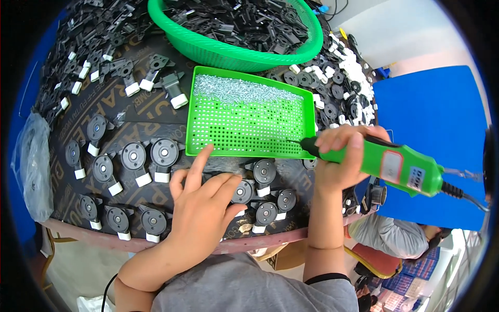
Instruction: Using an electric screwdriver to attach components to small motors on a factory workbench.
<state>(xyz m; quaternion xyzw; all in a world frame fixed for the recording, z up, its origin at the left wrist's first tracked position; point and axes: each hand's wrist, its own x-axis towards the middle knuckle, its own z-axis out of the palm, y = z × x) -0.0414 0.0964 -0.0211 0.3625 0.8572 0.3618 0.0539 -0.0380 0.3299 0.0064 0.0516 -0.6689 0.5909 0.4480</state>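
The right hand (345, 156) has its fingers clamped around a green electric screwdriver (382, 164), held nearly level above the right front corner of a shallow green tray (190, 119), its thin bit pointing left over the perforated floor. A cable (470, 200) leaves the tool's rear end at the right. Small silvery pieces (234, 88) lie heaped along the far side of the tray, with more of them set in many of its holes. The left hand (205, 203) is near the tray's front edge, palm down, its fingers apart and the index finger stretched forward; from this angle it is hard to say whether the other fingers touch the round black part (243, 192) beside them. Similar round black parts with white tabs (164, 152) stand in loose groups on the dark, printed cover of the counter (140, 112), to both sides of that hand. Behind the tray, a green basket (208, 52) is filled with black pieces (244, 26). Loose white pieces (353, 67) are scattered at the right, near a blue panel (431, 140).
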